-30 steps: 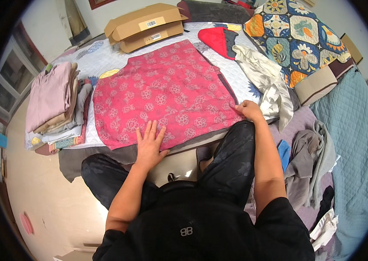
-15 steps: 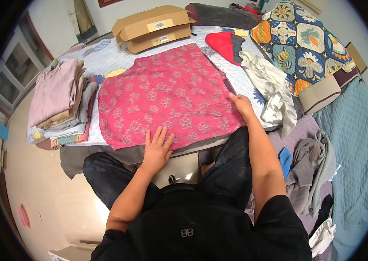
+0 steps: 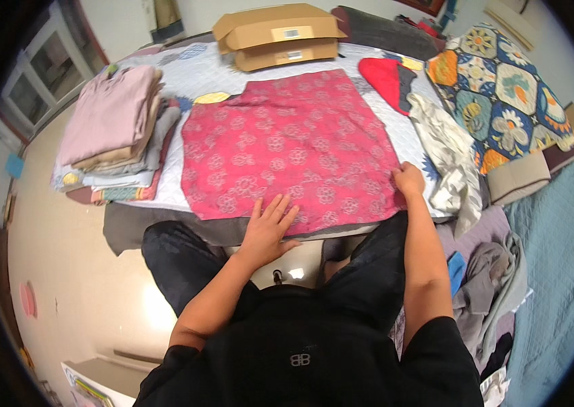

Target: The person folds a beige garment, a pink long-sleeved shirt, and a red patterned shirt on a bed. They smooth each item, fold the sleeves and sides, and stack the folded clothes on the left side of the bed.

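A pink cloth with a pale flower pattern [image 3: 287,146], perhaps a garment, lies spread over the near part of the bed. Its far end is narrower than its near end, and soft wrinkles cross it. My left hand [image 3: 270,229] rests flat on its near edge, fingers spread. At the cloth's right edge, close to the near corner, my right hand [image 3: 409,182] has its fingers curled together on the border. Whatever lies between those fingertips is too small to make out, but the edge of the pink cloth runs under them.
A folded clothes stack [image 3: 114,125] stands at left, a cardboard box [image 3: 280,41] at the back. To the right lie a red and grey cloth piece [image 3: 387,83], a crumpled white cloth [image 3: 446,152] and a patterned quilt [image 3: 504,88]. Grey clothes [image 3: 487,285] are heaped at lower right.
The whole view has shifted, so the bed appears farther right. A dark strip that showed along the pink cloth's right edge is no longer visible. Both hands stay at the cloth.
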`<move>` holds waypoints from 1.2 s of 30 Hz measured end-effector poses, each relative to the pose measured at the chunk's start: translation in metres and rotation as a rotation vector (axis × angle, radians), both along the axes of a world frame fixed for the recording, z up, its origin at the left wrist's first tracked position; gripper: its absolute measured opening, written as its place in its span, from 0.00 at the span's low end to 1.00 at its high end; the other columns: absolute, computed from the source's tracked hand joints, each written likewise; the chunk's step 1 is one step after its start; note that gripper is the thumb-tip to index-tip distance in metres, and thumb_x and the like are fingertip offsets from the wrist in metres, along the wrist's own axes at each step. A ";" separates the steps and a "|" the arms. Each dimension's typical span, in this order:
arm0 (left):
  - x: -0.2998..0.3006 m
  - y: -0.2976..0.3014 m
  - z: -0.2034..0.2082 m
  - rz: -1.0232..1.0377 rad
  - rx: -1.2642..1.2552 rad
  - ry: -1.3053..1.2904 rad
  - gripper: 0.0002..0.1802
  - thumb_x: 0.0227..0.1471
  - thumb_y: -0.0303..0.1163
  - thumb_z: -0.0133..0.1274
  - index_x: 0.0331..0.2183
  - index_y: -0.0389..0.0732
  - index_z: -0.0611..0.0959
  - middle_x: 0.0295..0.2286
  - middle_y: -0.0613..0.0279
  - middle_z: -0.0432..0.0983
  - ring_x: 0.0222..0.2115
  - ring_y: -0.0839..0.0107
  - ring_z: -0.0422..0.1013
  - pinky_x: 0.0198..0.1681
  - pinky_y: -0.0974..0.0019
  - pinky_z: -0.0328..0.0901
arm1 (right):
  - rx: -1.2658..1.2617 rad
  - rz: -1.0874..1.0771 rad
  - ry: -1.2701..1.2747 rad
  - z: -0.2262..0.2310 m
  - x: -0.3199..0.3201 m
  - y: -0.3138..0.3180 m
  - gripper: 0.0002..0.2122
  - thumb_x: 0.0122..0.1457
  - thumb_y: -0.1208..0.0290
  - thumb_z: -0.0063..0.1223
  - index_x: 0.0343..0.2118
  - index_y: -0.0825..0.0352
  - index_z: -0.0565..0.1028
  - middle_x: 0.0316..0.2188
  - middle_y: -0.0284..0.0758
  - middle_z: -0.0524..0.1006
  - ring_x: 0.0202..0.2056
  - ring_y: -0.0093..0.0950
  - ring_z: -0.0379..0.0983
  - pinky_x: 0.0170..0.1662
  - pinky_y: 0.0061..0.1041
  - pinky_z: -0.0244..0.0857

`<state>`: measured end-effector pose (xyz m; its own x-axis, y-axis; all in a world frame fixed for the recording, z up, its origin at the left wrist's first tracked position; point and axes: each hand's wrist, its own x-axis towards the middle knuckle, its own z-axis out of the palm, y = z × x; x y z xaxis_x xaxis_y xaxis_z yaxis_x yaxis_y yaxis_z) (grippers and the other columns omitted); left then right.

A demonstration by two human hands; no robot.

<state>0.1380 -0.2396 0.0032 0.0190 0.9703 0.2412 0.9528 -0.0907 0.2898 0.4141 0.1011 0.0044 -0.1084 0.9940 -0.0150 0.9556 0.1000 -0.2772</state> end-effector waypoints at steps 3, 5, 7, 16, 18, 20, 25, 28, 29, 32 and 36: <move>-0.018 -0.008 0.007 0.120 0.042 0.004 0.44 0.52 0.57 0.59 0.62 0.40 0.71 0.65 0.46 0.59 0.67 0.49 0.52 0.68 0.35 0.43 | 0.296 0.172 0.017 0.015 -0.015 -0.021 0.15 0.59 0.57 0.58 0.40 0.64 0.78 0.48 0.45 0.80 0.48 0.44 0.77 0.48 0.40 0.71; -0.032 -0.009 0.013 0.249 0.071 0.054 0.44 0.52 0.57 0.59 0.62 0.40 0.72 0.64 0.45 0.60 0.67 0.49 0.52 0.68 0.34 0.42 | 0.344 0.416 0.008 0.018 -0.019 -0.027 0.22 0.60 0.54 0.57 0.54 0.61 0.74 0.61 0.43 0.70 0.61 0.43 0.66 0.57 0.44 0.63; -0.048 -0.011 0.012 0.449 0.096 0.097 0.43 0.54 0.58 0.58 0.62 0.39 0.72 0.64 0.43 0.60 0.67 0.47 0.52 0.68 0.34 0.41 | 0.457 0.631 -0.062 0.009 -0.024 -0.033 0.28 0.61 0.50 0.55 0.61 0.59 0.70 0.66 0.41 0.65 0.67 0.41 0.58 0.63 0.50 0.57; -0.067 -0.024 -0.008 0.637 -0.089 0.104 0.47 0.53 0.60 0.57 0.64 0.40 0.69 0.65 0.36 0.56 0.68 0.43 0.49 0.68 0.33 0.40 | 0.312 0.405 -0.130 -0.011 -0.025 -0.009 0.31 0.64 0.42 0.48 0.63 0.59 0.69 0.66 0.39 0.65 0.69 0.41 0.55 0.67 0.61 0.44; -0.065 -0.023 -0.008 0.623 -0.092 0.084 0.47 0.53 0.60 0.57 0.64 0.41 0.68 0.65 0.36 0.55 0.68 0.42 0.49 0.67 0.30 0.39 | 0.367 0.436 -0.081 -0.012 -0.038 -0.004 0.31 0.63 0.42 0.48 0.63 0.59 0.70 0.66 0.39 0.65 0.69 0.41 0.55 0.68 0.59 0.44; -0.063 -0.020 -0.009 0.624 -0.112 0.086 0.47 0.52 0.59 0.58 0.64 0.41 0.69 0.66 0.37 0.54 0.68 0.42 0.48 0.67 0.30 0.39 | 0.289 0.448 -0.095 -0.006 -0.053 -0.002 0.33 0.63 0.42 0.48 0.66 0.58 0.65 0.70 0.38 0.60 0.71 0.39 0.50 0.70 0.58 0.41; -0.060 -0.016 -0.003 0.618 -0.171 0.110 0.49 0.52 0.60 0.58 0.65 0.41 0.66 0.67 0.38 0.52 0.69 0.42 0.46 0.67 0.29 0.38 | 0.396 0.593 -0.066 -0.005 -0.089 0.006 0.34 0.63 0.42 0.49 0.68 0.56 0.64 0.71 0.37 0.57 0.72 0.37 0.48 0.71 0.55 0.39; -0.059 -0.014 0.003 0.618 -0.225 0.117 0.50 0.52 0.60 0.58 0.67 0.41 0.64 0.67 0.38 0.51 0.69 0.43 0.45 0.67 0.29 0.39 | 0.416 0.698 -0.024 -0.003 -0.120 0.006 0.33 0.64 0.43 0.48 0.68 0.55 0.63 0.72 0.37 0.56 0.72 0.36 0.47 0.71 0.53 0.38; -0.059 -0.015 0.004 0.618 -0.234 0.115 0.50 0.52 0.60 0.58 0.67 0.41 0.64 0.67 0.38 0.51 0.69 0.43 0.45 0.67 0.29 0.39 | 0.412 0.733 -0.001 -0.004 -0.130 0.008 0.33 0.64 0.43 0.48 0.68 0.55 0.63 0.72 0.36 0.56 0.72 0.36 0.47 0.72 0.52 0.38; -0.062 -0.013 0.005 0.616 -0.256 0.111 0.51 0.52 0.61 0.58 0.67 0.42 0.64 0.67 0.38 0.50 0.70 0.43 0.44 0.66 0.27 0.39 | 0.194 0.509 0.018 -0.009 -0.124 0.046 0.32 0.65 0.43 0.47 0.67 0.55 0.65 0.71 0.37 0.58 0.72 0.37 0.47 0.70 0.58 0.37; -0.058 -0.011 0.009 0.643 -0.276 0.084 0.51 0.51 0.61 0.58 0.66 0.39 0.64 0.67 0.36 0.50 0.69 0.40 0.46 0.64 0.24 0.41 | 0.252 0.271 -0.123 -0.003 -0.127 0.075 0.31 0.65 0.42 0.44 0.66 0.55 0.66 0.70 0.36 0.59 0.72 0.38 0.47 0.69 0.63 0.37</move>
<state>0.0804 -0.2505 0.0120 -0.5712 0.8208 0.0071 0.8128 0.5644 0.1444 0.2875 0.1763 0.0010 -0.3801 0.9038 0.1966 0.9098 0.4037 -0.0970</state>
